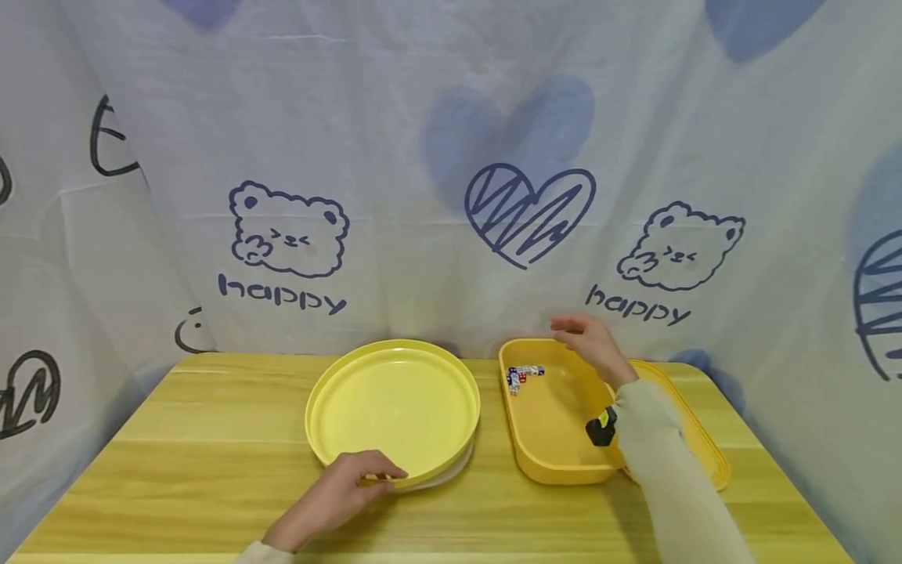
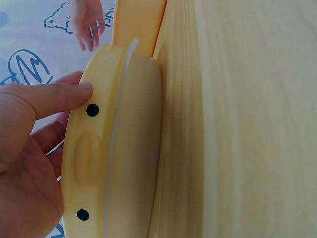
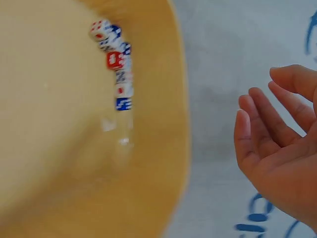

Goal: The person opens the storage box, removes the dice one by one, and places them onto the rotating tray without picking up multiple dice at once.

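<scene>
A round yellow tray-like lid (image 1: 395, 411) sits on a paler round base at the middle of the table. My left hand (image 1: 345, 487) pinches its near rim, the thumb (image 2: 69, 95) on the outer wall and the other fingers behind it. Two black dots and an oval dent mark that wall in the left wrist view. To the right is an orange rectangular box (image 1: 517, 450) with rounded corners. Several small dice (image 3: 115, 60), white, blue and red, lie bunched along its wall. My right hand (image 1: 590, 345) hovers over the box's far edge, fingers loosely bent, holding nothing.
A flat orange lid (image 1: 712, 454) lies right of the box, partly under my right forearm. A black wrist device (image 1: 600, 428) shows on that arm. The wooden table (image 1: 197, 439) ends at a white curtain (image 1: 395, 117) with printed hearts and bears.
</scene>
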Demonstrator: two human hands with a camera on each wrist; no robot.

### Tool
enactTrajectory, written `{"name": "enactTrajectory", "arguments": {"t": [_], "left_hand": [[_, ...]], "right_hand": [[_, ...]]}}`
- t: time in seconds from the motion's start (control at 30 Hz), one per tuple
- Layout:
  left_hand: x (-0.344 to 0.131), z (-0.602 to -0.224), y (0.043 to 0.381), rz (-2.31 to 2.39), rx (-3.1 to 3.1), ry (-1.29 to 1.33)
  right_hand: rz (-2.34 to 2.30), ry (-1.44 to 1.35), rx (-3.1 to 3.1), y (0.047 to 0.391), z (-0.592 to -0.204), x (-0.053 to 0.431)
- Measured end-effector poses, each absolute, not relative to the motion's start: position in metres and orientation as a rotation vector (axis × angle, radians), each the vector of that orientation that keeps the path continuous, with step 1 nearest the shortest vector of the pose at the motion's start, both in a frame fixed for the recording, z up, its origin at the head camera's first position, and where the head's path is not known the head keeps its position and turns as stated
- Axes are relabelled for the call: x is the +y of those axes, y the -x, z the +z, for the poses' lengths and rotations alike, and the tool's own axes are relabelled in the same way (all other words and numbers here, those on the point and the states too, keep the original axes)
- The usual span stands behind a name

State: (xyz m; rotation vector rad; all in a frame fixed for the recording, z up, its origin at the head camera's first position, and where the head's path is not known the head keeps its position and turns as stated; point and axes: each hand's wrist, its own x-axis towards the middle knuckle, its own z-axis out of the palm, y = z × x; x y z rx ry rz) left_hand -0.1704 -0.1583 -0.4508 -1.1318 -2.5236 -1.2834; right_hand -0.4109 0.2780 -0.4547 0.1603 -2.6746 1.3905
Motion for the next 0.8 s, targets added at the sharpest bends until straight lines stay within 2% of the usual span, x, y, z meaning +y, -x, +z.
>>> {"name": "enactTrajectory", "arguments": {"t": [0.17,0.27,0.5,0.8], "left_hand": [[-0.159,-0.453,0.17,-1.241,-2.464,1.171],[-0.158,-0.454,0.17,-1.226,-2.445,1.181],[-0.158,-0.454,0.17,-1.214,-2.482,1.149],[-0.159,-0.449,0.17,-1.235,-2.57,1.103]], "right_hand": [[1.551,-0.051,-2.644,0.365,-0.418,0.243],[1.584,0.035,-2.638,0.35,-0.414,0.231],[1.672,0.302,-2.615,0.346,-0.434,0.224],[1.598,0.275,-2.677,0.349,-0.448,0.216]]}}
